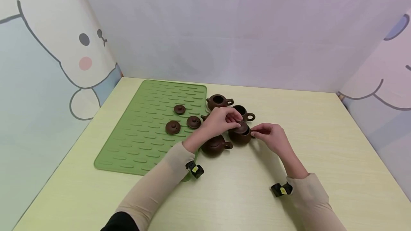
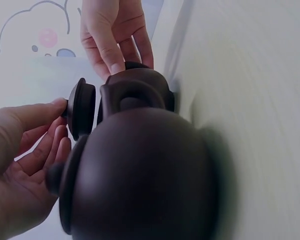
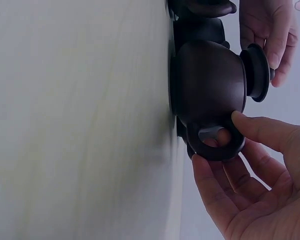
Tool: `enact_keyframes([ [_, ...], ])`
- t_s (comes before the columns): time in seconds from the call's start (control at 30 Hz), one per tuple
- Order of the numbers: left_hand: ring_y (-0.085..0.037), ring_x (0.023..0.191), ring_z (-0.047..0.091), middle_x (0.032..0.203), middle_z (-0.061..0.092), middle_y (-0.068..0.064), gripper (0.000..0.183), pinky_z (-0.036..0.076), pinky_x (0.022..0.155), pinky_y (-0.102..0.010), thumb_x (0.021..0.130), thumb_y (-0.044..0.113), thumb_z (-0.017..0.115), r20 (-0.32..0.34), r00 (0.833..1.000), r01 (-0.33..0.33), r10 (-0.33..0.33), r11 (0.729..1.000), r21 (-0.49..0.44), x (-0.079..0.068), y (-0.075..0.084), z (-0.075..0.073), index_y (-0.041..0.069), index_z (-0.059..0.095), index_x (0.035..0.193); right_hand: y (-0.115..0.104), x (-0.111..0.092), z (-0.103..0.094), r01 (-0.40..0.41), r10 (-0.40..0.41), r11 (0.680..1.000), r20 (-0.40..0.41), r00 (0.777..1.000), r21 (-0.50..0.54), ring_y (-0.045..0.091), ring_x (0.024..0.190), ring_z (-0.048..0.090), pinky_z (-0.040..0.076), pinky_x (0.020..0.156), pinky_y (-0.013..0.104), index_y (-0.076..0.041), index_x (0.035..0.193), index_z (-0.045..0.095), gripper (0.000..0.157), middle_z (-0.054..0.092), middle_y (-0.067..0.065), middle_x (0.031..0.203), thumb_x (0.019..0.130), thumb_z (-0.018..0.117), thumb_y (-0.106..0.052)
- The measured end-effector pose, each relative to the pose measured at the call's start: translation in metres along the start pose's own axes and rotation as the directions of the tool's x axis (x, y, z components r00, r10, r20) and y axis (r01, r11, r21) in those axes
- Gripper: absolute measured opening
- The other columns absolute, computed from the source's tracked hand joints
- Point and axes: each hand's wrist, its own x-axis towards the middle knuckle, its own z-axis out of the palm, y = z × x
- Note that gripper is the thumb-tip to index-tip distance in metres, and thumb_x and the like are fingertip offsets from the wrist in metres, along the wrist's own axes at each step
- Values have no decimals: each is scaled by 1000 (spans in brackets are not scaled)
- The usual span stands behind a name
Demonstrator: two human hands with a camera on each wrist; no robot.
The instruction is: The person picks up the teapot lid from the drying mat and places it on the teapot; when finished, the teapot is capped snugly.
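Observation:
My left hand (image 1: 219, 118) pinches the knob of a dark brown lid (image 3: 258, 75) between thumb and fingers. The lid is tilted right at the mouth of a small brown teapot (image 3: 210, 80), with part of the opening showing beside it. On the other side, my right hand (image 1: 272, 137) pinches this teapot's loop handle (image 3: 217, 151) with thumb and fingertips. A lidded teapot (image 1: 213, 148) stands just front-left of it, under my left wrist, and looms large in the left wrist view. My left hand partly hides another teapot behind it.
Two teapots without lids, one at the back (image 1: 212, 103) and one nearer (image 1: 244, 112), stand behind the hands. Three loose lids, a back one (image 1: 179, 109), a right one (image 1: 193, 122) and a front one (image 1: 173, 127), lie on a green textured mat (image 1: 128, 142) at left.

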Motion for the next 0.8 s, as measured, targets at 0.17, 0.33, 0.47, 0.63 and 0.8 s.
enact_keyframes([
  [0.17, -10, 82, 67, 95, 74, -5, 15, 53, 72, -13, 88, 13, 76, -11, 1000, 29, -29, 1000, 6, 2, 0, 5, 8, 72, 102, 1, 1, 0, 3, -3, 1000, -1, 1000, 5, 7, 86, 67, 48, 75, 19, -2, 105, 76, 21, 78, 13, 97, 90, 74, -17],
  [0.33, -8, 82, 67, 94, 74, -4, 15, 53, 72, -13, 89, 15, 76, -19, 999, 44, -43, 998, 37, 3, 0, 9, 10, 73, 102, 4, 2, 1, 4, -4, 1000, -1, 1000, -1, 0, 82, 65, 48, 75, 18, -2, 105, 76, 20, 78, 12, 96, 91, 74, -17],
  [0.47, -8, 83, 67, 94, 74, -3, 15, 53, 73, -13, 89, 15, 76, -14, 999, 46, -45, 998, 50, 3, 3, 10, 10, 72, 102, 5, 2, 1, 5, -5, 1000, 1, 1000, -8, 0, 83, 65, 48, 75, 19, -3, 105, 76, 20, 78, 11, 96, 91, 73, -16],
  [0.63, -8, 84, 67, 96, 74, -3, 14, 53, 74, -12, 89, 15, 75, 0, 999, 39, -39, 998, 49, 4, 5, 12, 10, 72, 103, 6, 2, 0, 2, -2, 1000, -5, 1000, -13, 3, 84, 65, 48, 76, 20, -4, 105, 76, 19, 78, 12, 97, 91, 73, -16],
  [0.8, -8, 85, 67, 96, 73, -3, 14, 52, 74, -12, 90, 15, 74, 0, 999, 45, -45, 998, 50, 5, 4, 14, 11, 72, 103, 5, 2, 1, 2, -2, 1000, -3, 1000, -6, -2, 82, 63, 48, 76, 20, -3, 105, 76, 20, 78, 12, 97, 91, 74, -17],
])
